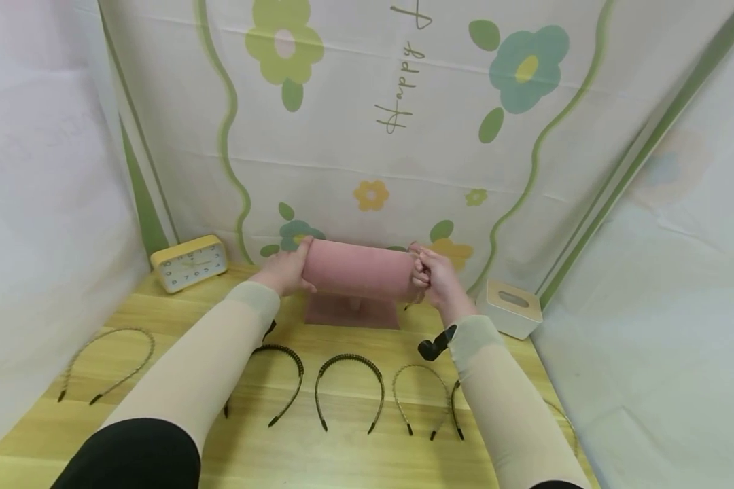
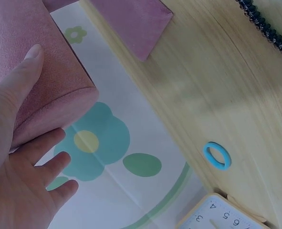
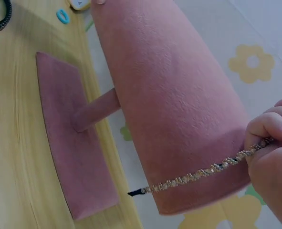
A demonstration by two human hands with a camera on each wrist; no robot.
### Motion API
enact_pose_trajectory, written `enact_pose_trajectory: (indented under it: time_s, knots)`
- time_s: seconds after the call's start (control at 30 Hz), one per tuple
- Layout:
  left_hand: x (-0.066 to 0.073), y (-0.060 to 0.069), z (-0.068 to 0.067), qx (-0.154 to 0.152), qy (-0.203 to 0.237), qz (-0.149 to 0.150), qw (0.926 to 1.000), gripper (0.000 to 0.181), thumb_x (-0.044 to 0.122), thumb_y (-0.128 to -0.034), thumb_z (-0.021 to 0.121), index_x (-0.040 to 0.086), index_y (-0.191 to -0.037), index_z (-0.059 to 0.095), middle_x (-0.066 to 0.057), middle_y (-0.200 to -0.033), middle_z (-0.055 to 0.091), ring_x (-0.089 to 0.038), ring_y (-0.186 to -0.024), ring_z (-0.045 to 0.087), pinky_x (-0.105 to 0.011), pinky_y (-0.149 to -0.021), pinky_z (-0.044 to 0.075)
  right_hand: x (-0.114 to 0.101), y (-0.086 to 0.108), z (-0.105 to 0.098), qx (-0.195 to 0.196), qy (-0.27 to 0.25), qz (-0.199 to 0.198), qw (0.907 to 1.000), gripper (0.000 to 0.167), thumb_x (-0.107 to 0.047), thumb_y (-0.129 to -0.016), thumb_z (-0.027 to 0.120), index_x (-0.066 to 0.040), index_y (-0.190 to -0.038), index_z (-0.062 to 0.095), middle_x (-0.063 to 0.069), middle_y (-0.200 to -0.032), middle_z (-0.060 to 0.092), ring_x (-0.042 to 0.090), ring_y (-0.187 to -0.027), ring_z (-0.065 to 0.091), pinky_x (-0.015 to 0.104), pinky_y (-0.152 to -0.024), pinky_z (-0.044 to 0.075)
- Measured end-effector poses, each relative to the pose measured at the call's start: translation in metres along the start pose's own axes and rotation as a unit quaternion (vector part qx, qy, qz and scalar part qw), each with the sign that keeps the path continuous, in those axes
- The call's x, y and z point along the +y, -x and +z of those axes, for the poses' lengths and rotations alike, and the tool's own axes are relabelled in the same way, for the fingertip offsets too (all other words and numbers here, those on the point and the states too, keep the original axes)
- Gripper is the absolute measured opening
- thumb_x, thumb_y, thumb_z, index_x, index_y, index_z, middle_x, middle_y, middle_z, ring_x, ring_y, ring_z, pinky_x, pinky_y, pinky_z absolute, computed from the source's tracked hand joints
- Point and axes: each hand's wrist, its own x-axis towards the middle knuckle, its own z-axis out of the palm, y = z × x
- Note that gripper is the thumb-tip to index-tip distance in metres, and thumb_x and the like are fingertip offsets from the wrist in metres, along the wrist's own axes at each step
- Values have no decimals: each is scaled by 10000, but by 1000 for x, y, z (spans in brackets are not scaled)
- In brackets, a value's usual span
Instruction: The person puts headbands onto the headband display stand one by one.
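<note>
A pink velvet headband stand [image 1: 361, 270], a horizontal roll on a post and flat base [image 3: 59, 119], stands at the back of the table. My left hand [image 1: 286, 269] holds the roll's left end; in the left wrist view the thumb lies along the velvet and the other fingers spread by the end face. Around the right end of the roll runs a thin beaded headband [image 3: 193, 178] with a dark tip, pointing down beside the roll. My right hand [image 3: 276, 148] grips this headband with curled fingers. Its far side is hidden by the roll.
Several headbands lie on the table in front, among them a dark one [image 1: 350, 357] and a pale beaded one [image 1: 119, 330]. A yellow clock [image 1: 191, 263] stands at back left, a blue ring [image 2: 207, 151] near it. A white box [image 1: 508, 316] sits at back right.
</note>
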Motion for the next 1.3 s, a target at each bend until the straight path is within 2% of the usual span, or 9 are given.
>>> enact_pose_trajectory:
  time_s: [0.17, 0.33, 0.53, 0.67, 0.93, 1.03, 1.13, 1.2, 1.3]
  knots:
    - [2, 0, -1, -22, 14, -76, 10000, 1208, 373, -762, 865, 100, -1581, 20, -281, -1287, 574, -480, -1197, 510, -593, -1076, 326, 4, 0, 8, 129, 710, 57, 9974, 447, -155, -1095, 322, 21, -1505, 336, 2, -667, 503, 89, -486, 415, 196, -474, 381]
    - [2, 1, -1, -28, 42, -77, 10000, 1203, 367, -768, 862, 94, -1581, 19, -284, -1328, 548, -493, -1242, 466, -600, -1096, 290, 3, 0, 14, 232, 1471, 53, 9888, 405, -122, -1083, 379, 97, -1421, 420, 46, -749, 599, 114, -598, 582, 211, -597, 525]
    - [0, -1, 1, -74, 66, -53, 9999, 1208, 368, -780, 851, 89, -1585, -6, -274, -1338, 546, -472, -1250, 469, -587, -1108, 278, -5, 1, 26, 559, 2641, 209, 9627, 479, -25, -1049, 419, 53, -1510, 311, 189, -1229, 604, 209, -1031, 639, 261, -860, 537]
    - [-1, -2, 1, -67, 91, -3, 9999, 1201, 361, -782, 852, 77, -1583, 3, -280, -1324, 553, -474, -1244, 473, -590, -1107, 277, -11, 6, 35, 818, 3462, 229, 9343, 535, 1, -1023, 448, 14, -1533, 285, 207, -1475, 438, 277, -1302, 480, 354, -1036, 441]
    - [0, 0, 1, -90, 54, -55, 9999, 1207, 375, -784, 847, 77, -1584, -6, -279, -1335, 547, -474, -1260, 458, -583, -1114, 268, -25, 16, 31, 566, 4800, 12, 8754, 563, 16, -981, 432, -27, -1533, 329, 187, -1534, 360, 331, -1409, 321, 445, -1124, 321]
    - [-1, 0, 1, -111, 17, -114, 9999, 1209, 395, -787, 840, 95, -1587, -15, -271, -1347, 541, -471, -1269, 449, -578, -1117, 264, -28, 12, 19, 12, 5389, -181, 8422, 625, -15, -975, 542, -82, -1552, 311, 142, -1588, 276, 340, -1439, 260, 479, -1143, 278]
    - [0, 0, 0, -135, 20, -114, 9998, 1206, 393, -792, 838, 98, -1586, -21, -277, -1345, 540, -480, -1265, 448, -589, -1109, 271, -26, 7, 5, -580, 6082, -413, 7906, 745, -121, -936, 689, -152, -1568, 296, 81, -1621, 201, 316, -1466, 190, 486, -1168, 206]
    - [0, 0, 0, -146, 3, -115, 9998, 1204, 398, -794, 834, 100, -1586, -21, -276, -1346, 539, -480, -1266, 447, -590, -1112, 266, -22, 4, -3, -826, 6379, -552, 7637, 825, -179, -899, 747, -177, -1576, 275, 63, -1628, 182, 297, -1472, 169, 471, -1181, 165]
    - [1, 0, 0, -128, -12, -102, 9999, 1203, 400, -791, 835, 97, -1586, -16, -276, -1339, 545, -480, -1258, 455, -592, -1112, 266, -16, 1, -11, -888, 6510, -669, 7509, 881, -217, -871, 781, -192, -1581, 261, 60, -1622, 209, 286, -1467, 195, 457, -1177, 190]
